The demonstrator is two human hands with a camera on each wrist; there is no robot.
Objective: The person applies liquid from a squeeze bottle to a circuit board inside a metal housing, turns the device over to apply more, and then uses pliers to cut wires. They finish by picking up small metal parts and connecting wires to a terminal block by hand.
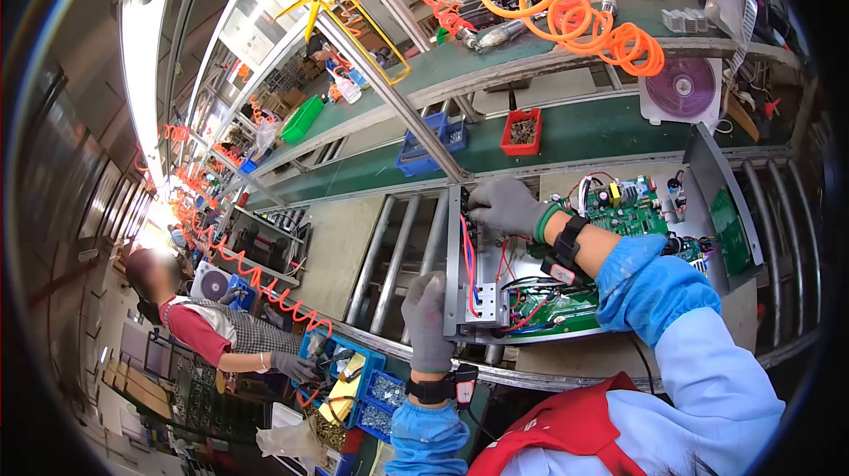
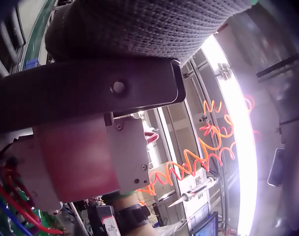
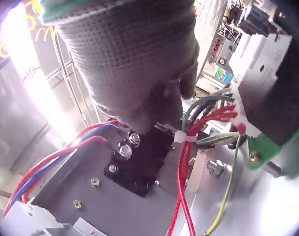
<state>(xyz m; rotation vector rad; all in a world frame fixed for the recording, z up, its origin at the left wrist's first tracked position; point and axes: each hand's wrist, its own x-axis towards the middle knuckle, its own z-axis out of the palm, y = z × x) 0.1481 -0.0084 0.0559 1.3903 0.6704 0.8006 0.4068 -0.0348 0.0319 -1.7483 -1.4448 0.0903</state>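
An uncovered metal chassis (image 1: pixel 453 299) holds green circuit boards (image 1: pixel 632 211) and coloured wires. My gloved left hand (image 1: pixel 429 321) grips its near left side panel; in the left wrist view the glove (image 2: pixel 139 29) lies along the dark panel edge (image 2: pixel 85 93). My gloved right hand (image 1: pixel 508 206) reaches into the far left corner. In the right wrist view its bent fingers are down at a black terminal block (image 3: pixel 134 169), beside bolted lugs with red and blue wires (image 3: pixel 65 147). The right fingertips are hidden, and I cannot tell what they hold.
Metal rollers (image 1: pixel 393 255) run left of the chassis. Beyond are a red bin (image 1: pixel 522 131) and blue bins (image 1: pixel 423 144) on a green belt. Blue trays of hardware (image 1: pixel 382 390) stand near left beside another person (image 1: pixel 217 330). Orange coiled hoses (image 1: pixel 632 47) hang overhead.
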